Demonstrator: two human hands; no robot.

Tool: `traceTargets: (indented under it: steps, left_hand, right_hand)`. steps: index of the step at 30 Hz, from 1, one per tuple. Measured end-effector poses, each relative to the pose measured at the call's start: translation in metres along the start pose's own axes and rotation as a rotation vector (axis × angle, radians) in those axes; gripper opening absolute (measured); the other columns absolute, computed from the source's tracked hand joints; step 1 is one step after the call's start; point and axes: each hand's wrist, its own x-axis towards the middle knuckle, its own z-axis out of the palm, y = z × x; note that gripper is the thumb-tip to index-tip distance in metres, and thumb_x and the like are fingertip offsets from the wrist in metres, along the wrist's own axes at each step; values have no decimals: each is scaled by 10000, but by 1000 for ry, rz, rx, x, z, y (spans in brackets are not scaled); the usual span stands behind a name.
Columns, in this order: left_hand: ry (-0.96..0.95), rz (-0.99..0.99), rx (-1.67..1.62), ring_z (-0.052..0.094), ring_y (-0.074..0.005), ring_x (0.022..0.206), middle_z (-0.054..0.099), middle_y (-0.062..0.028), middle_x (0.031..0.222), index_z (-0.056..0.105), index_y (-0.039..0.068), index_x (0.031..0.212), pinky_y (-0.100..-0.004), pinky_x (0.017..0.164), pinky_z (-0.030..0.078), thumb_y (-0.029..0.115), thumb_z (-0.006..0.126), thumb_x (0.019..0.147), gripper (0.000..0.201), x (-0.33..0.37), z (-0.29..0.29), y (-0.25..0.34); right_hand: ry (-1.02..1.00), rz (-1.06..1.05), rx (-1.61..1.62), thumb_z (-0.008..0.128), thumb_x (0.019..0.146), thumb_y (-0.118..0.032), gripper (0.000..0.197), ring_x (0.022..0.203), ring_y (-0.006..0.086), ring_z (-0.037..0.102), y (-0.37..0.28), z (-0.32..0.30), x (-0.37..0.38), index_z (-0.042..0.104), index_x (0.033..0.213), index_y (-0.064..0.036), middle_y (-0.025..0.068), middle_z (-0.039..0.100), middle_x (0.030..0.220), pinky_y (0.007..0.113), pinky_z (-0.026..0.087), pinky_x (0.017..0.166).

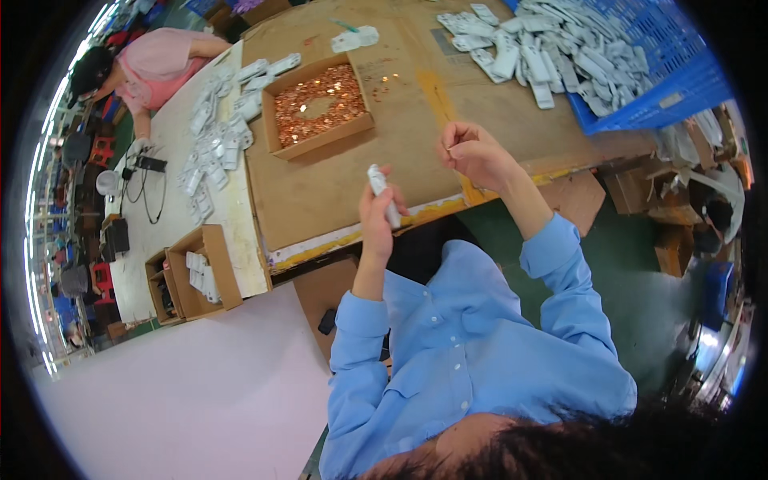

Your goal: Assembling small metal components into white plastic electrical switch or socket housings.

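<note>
Above the cardboard-covered table [336, 184], left hand [376, 216] grips one white part [382, 194]; right hand [472, 152] pinched shut.

Workbench [352, 184], top covered in brown cardboard sheet, front edge worn and marked yellow. On it: shallow cardboard box of small copper-coloured parts [318, 104], left of centre; blue plastic crate [680, 80] at the far right corner, heaped with white plastic housings [560, 44], several spilled onto the cardboard beside it; one white piece [356, 38] near the far edge. Adjoining white table [160, 240] to the left carries a long scatter of white housings [214, 136], an open cardboard box [204, 272] and black cables [148, 180].
</note>
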Motion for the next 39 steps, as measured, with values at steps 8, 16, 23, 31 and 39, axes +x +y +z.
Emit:
traceTargets:
  steps: [8,16,23,31,39]
  left_hand:
    - [-224,-182,-212,519,-113,601,546,-62,796,393,-34,1354,-248,521,444,353,430,962,552,-35,65,-18]
    - [-259,-244,-220,552,-147,647,570,-82,815,407,-42,1357,-288,584,483,380,339,977,572,-58,74,-18]
    - [-221,-156,-1,563,-140,687,611,-71,791,462,-15,1337,-265,634,476,392,354,974,556,-67,56,-26]
    - [-158,-241,-91,605,-155,677,638,-99,839,464,-10,1339,-261,619,498,381,376,954,556,-81,52,-24]
    - [-110,-152,69,601,-144,711,630,-87,868,477,-4,1327,-261,647,503,342,424,934,527,-89,52,-25]
  right_hand:
    - [47,-154,338,575,805,-110,96,714,144,457,19,-8,-79,487,822,-76,30,474,749,280,372,671]
    - [199,-142,228,644,824,-43,114,753,141,534,37,-4,-116,609,929,-23,50,590,811,268,437,709]
    - [373,-4,-71,707,813,-11,151,787,126,634,44,20,-129,619,935,-14,64,657,861,253,515,737]
    - [397,-33,-207,705,827,13,161,858,120,663,51,33,-131,673,985,18,72,691,917,257,536,790]
    - [359,-8,-192,698,823,16,112,810,117,668,56,40,-128,660,929,15,76,695,874,245,539,757]
